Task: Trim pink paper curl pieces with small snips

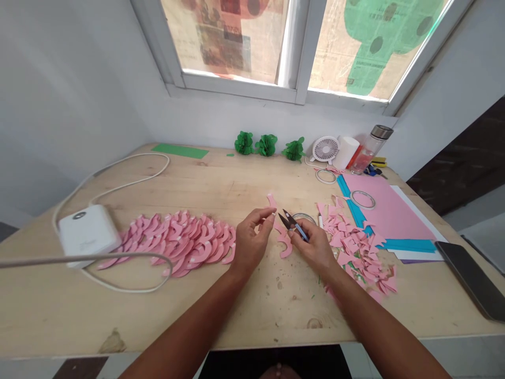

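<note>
My left hand (255,237) is closed in a pinch on a small curved pink paper piece (271,199), whose end sticks up past the fingertips. A whitish bit shows between thumb and finger. Thread snips (299,229) with dark pointed blades and a bluish body are gripped in my right hand (315,246). Their blades stand apart and point toward my left fingertips. Below the snips, more pink curved paper (284,246) lies on the table. Left of my left hand spreads a heap of pink paper arcs (185,239), many with whitish patches.
Pink scraps (357,242) lie on the right, near pink sheets (402,202), a tape roll (363,200) and a phone (471,279). A white box (90,234) with a cable stands left. Green paper shapes (266,145), a fan (325,149) and a bottle (371,150) line the back.
</note>
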Demonstrator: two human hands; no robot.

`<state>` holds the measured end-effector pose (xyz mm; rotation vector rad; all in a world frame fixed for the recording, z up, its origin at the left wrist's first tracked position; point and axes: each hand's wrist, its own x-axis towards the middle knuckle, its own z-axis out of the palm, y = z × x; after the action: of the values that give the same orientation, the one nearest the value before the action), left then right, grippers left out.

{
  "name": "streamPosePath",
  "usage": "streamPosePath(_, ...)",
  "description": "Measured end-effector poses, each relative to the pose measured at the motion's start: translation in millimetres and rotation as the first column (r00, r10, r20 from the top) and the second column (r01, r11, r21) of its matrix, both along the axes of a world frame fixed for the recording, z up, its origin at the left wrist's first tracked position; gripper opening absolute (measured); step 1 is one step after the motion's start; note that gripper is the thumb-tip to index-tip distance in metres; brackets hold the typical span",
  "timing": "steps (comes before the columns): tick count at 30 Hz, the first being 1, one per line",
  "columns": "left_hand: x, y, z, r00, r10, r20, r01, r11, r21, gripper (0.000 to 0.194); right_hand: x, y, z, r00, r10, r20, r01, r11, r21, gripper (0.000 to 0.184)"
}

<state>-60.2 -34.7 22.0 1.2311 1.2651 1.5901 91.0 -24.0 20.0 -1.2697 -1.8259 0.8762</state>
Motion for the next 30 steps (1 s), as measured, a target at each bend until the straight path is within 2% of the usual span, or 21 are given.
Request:
streamPosePath(3, 0.6, 4.5, -1.6, 0.987, 0.005, 0.163, 0.008, 0.997, -0.079, 0.022, -0.6, -0.5, 1.9, 0.996, 0.035, -0.088, -0.041, 0.997, -0.069, 0.013)
streamPosePath(6, 1.8, 7.4, -2.2, 0.937, -0.04, 0.346, 0.098, 0.983, -0.152, 0.025, -2.2, -1.8, 2.6, 0.978, 0.09, -0.189, -0.119, 0.982, -0.147, 0.019)
streamPosePath(9, 2.3, 7.6, -2.7, 0.894, -0.086, 0.44, 0.172, 0.972, -0.16, 0.026, -3.8, -2.8, 1.0, 0.952, 0.124, -0.281, -0.187, 0.96, -0.207, 0.022)
streamPosePath(21, 1.0, 3.4, 6.3, 0.865, -0.176, 0.469, 0.254, 0.961, -0.109, 0.02, -3.5, -1.2, -1.5, 0.865, 0.218, -0.451, -0.371, 0.883, -0.286, 0.024)
streamPosePath(30, 2.1, 2.1, 4.2, 0.88, -0.2, 0.43, 0.274, 0.955, -0.116, 0.022, -3.6, -2.2, 3.5, 0.868, 0.198, -0.455, -0.359, 0.884, -0.3, 0.018)
